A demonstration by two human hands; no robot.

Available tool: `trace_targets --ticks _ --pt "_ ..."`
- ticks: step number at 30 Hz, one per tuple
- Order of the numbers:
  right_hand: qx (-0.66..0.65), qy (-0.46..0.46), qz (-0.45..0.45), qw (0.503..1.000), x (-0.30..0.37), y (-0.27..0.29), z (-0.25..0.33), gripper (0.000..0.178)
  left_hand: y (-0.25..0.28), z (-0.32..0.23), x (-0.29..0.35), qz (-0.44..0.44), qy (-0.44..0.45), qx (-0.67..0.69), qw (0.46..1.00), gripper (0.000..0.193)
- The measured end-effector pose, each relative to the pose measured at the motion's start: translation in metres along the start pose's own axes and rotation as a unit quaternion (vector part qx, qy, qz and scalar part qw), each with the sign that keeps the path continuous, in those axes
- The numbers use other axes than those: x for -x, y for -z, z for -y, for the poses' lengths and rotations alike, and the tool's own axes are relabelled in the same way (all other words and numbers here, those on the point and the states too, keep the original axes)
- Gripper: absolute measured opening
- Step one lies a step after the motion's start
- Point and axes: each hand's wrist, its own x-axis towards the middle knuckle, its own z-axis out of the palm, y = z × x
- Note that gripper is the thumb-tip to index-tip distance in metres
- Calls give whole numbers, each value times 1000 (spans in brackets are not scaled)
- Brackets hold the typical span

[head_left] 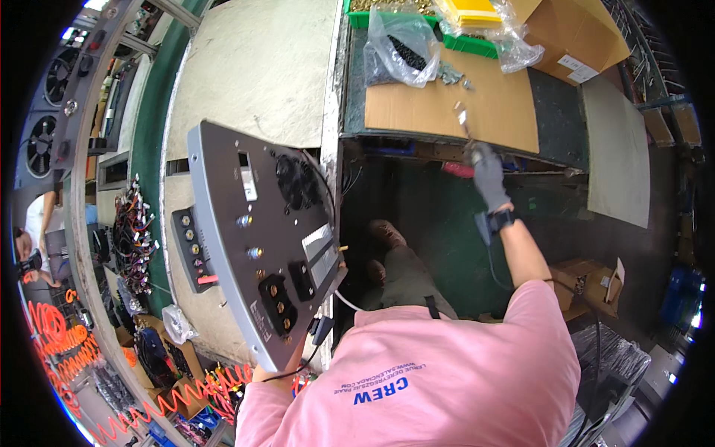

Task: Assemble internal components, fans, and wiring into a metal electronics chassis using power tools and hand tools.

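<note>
A grey-edged black equipment panel (279, 216) stands tilted in front of me on the left. It carries a fan opening, round terminals and a white label. My left forearm (277, 376) passes behind its lower edge, and that hand is hidden. My right hand (488, 175), in a grey glove with a black wrist strap, reaches out over the front edge of the workbench. Its fingers look closed, with a blurred shiny metal piece (462, 118) stretching from them over the cardboard; its kind is unclear. Something red (457, 170) shows just left of the hand.
On the cardboard sheet (417, 112) lies a clear bag of black parts (406, 56) beside loose metal pieces (449, 73). Green bins (469, 46) and a cardboard box (577, 37) stand behind. Wire bundles (130, 238) hang at left. Another person (37, 231) is at the far left.
</note>
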Motion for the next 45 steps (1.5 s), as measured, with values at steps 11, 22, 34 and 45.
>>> trace_targets --ticks 11,22,34,45 --pt "145 -79 294 941 163 -112 46 54 19 13 33 -77 76 217 970 22" --pt "17 88 209 974 161 -197 36 39 4 -39 43 -46 -75 -215 973 16" --pt "-98 -227 316 916 229 -199 59 56 -3 -28 34 -71 -202 -421 882 9" --pt "-141 -170 231 948 245 -160 87 48 -10 -11 26 -85 -126 -153 976 13"
